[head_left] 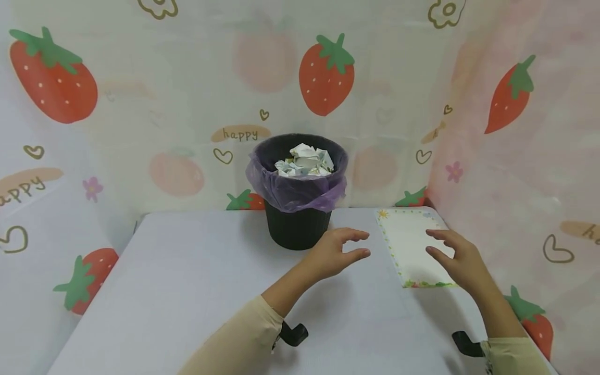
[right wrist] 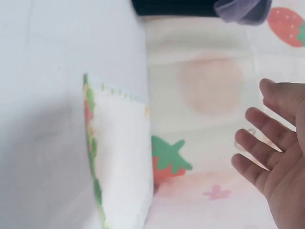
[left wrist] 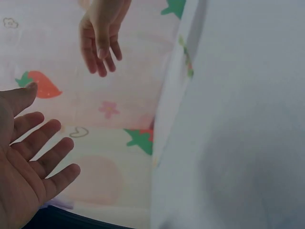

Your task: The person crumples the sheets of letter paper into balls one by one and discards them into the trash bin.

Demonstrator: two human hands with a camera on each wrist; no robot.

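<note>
Both hands hang in the air over the white table, palms facing each other and nothing held. My left hand (head_left: 330,252) is in front of the black bin (head_left: 297,226), its fingers spread in the left wrist view. The right hand (head_left: 461,260) hovers above a sheet of paper (head_left: 408,247) with a colourful printed border, hiding part of its right side. In the right wrist view the sheet (right wrist: 124,157) lies flat, below the loosely extended fingers (right wrist: 259,148). Crumpled paper (head_left: 309,161) fills the bin's top.
A purple plastic bag (head_left: 295,192) lines the bin and folds over its rim. The bin stands near the back edge of the white table (head_left: 187,291). Strawberry-printed sheeting (head_left: 187,88) rises behind and at both sides. Black wrist mounts (head_left: 294,334) stick out at the sleeves.
</note>
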